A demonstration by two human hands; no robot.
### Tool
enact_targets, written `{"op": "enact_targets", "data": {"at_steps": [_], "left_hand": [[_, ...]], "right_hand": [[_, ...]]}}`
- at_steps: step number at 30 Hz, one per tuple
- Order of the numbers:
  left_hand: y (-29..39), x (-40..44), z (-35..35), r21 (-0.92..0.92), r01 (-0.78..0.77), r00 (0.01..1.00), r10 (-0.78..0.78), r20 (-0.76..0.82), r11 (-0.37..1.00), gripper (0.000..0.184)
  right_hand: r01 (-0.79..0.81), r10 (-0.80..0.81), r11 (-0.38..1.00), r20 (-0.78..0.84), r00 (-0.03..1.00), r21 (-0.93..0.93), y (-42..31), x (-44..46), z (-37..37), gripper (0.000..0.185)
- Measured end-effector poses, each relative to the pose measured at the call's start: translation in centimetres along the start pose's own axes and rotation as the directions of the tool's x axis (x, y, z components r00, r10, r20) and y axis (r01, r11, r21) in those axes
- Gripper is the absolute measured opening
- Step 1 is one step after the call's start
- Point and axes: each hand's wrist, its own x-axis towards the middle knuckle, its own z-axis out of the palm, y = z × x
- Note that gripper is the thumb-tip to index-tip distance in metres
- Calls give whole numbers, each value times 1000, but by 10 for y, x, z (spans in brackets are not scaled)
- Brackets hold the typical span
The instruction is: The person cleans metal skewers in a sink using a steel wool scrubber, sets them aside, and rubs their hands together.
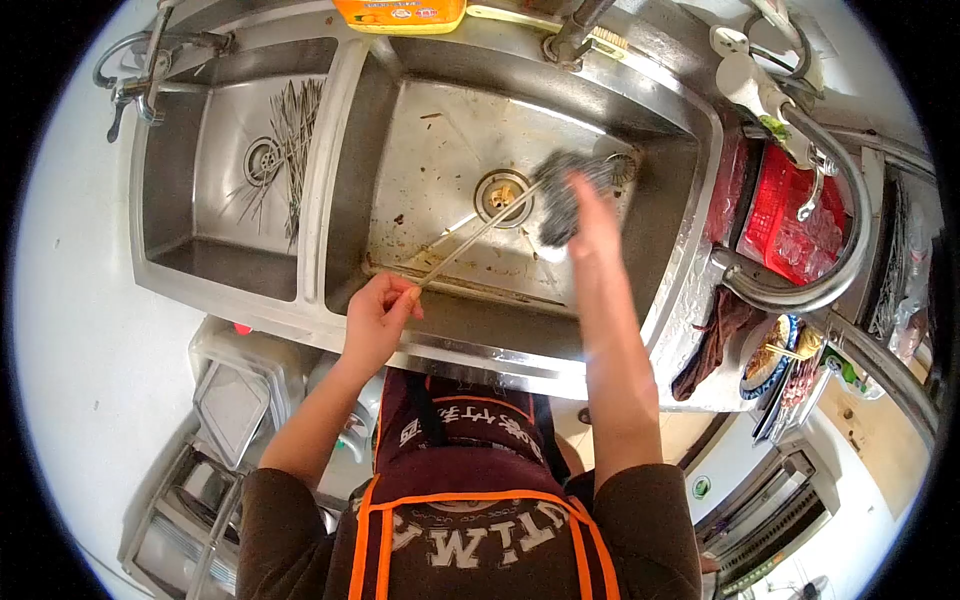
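My left hand (380, 312) is closed on one end of a thin skewer (470, 242) over the front of the large sink basin (440, 120). The skewer slants up to the right, its far end reaching a grey steel wool scrubber (570, 185). Gripping that scrubber is my right hand (595, 225), slightly blurred, above the basin's right half. Whether more than one skewer is in my left hand cannot be made out. A drain (503, 198) with food scraps lies below. Many loose skewers (295, 140) lie in the smaller left basin (215, 115).
An orange detergent jug (400, 14) and a brush (600, 42) sit on the back rim. A faucet (150, 85) stands at the left basin. On the right are a red basket (775, 235), a curved metal pipe (850, 250), a dark cloth (715, 345) and a blue-rimmed plate (755, 385).
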Motion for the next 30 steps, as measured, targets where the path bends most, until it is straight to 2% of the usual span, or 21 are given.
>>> {"op": "enact_targets", "data": {"at_steps": [2, 3, 6, 7, 9, 11, 13, 14, 15, 16, 17, 18, 19, 20, 21, 22, 24, 25, 26, 29, 30], "left_hand": [[-5, -2, -5, 2, -19, 999, 19, -30, 1000, 8], [-12, -3, -10, 9, -2, 999, 2, -33, 1000, 8], [-7, 9, -10, 23, -9, 999, 11, -49, 1000, 8], [-4, 8, -5, 35, -14, 999, 16, -47, 999, 8], [-17, 15, 4, 10, 3, 1000, -3, -25, 1000, 7], [-16, 12, 1, 27, 25, 999, -25, -29, 999, 8], [-5, 7, -14, 112, 69, 998, -68, -8, 991, 7], [-10, 2, -27, 94, 68, 996, -62, -70, 993, 7], [-16, -2, -42, 73, 63, 991, -54, -122, 995, 7], [-18, -1, -63, 36, -9, 977, 16, -215, 999, 6], [-23, 1, -88, 3, -78, 947, 75, -313, 997, 6], [-31, 3, -106, 70, -54, 928, 75, -364, 996, 7], [-36, 7, -124, 142, -28, 908, 85, -410, 989, 8], [-47, 19, -153, 51, 1, 859, 25, -512, 999, 10], [-56, 35, -183, -40, 20, 799, -40, -600, 999, 12], [-70, 51, -199, -128, -4, 778, -77, -624, 992, 14], [-104, 83, -215, -225, -22, 755, -132, -642, 974, 15], [-111, 96, -219, -235, 22, 757, -170, -631, 972, 15], [-126, 110, -217, -255, 73, 763, -219, -609, 964, 15], [-159, 133, -222, -356, 112, 778, -305, -550, 928, 17], [-174, 140, -231, -342, 156, 812, -318, -490, 927, 23]], "right_hand": [[-36, -33, 929, 180, 983, 368, -15, 64, -33, 32], [84, -114, 938, 71, 991, 337, -23, 68, -37, 28], [-107, 93, 994, 314, 945, 27, 30, 28, -42, 40], [-318, 275, 948, 434, 858, 29, 37, -18, -30, 53], [-302, 314, 946, 550, 774, -116, 86, -83, 1, 75], [-332, 345, 934, 582, 736, -134, 70, -93, 11, 72], [-196, 267, 919, 173, 948, -342, 52, -68, 15, 68], [-254, 241, 967, 413, 878, -24, 60, 13, -13, 63], [-92, 108, 994, 359, 927, -62, 44, 34, -25, 53], [164, -156, 986, 245, 957, -15, 76, 67, -34, 50], [208, -80, 840, 264, 961, -502, 25, 77, -58, 49], [363, -232, 641, 280, 931, -676, 34, 96, -73, 46], [463, -368, 386, 327, 870, -798, 47, 109, -82, 43], [466, -363, 379, 334, 870, -800, 51, 104, -84, 43], [560, -523, 8, 474, 709, -828, 58, 89, -91, 37], [533, -590, -363, 631, 503, -765, 63, 73, -98, 31], [799, -360, -274, 828, 431, -535, 111, 60, -105, 32], [816, -140, -62, 814, 564, -575, 141, 48, -109, 28], [756, 115, 131, 767, 631, -642, 161, 37, -114, 25], [790, 242, 4, 767, 594, -613, 177, 27, -103, 19], [791, 287, -84, 746, 602, -606, 181, 25, -102, 17]]}}
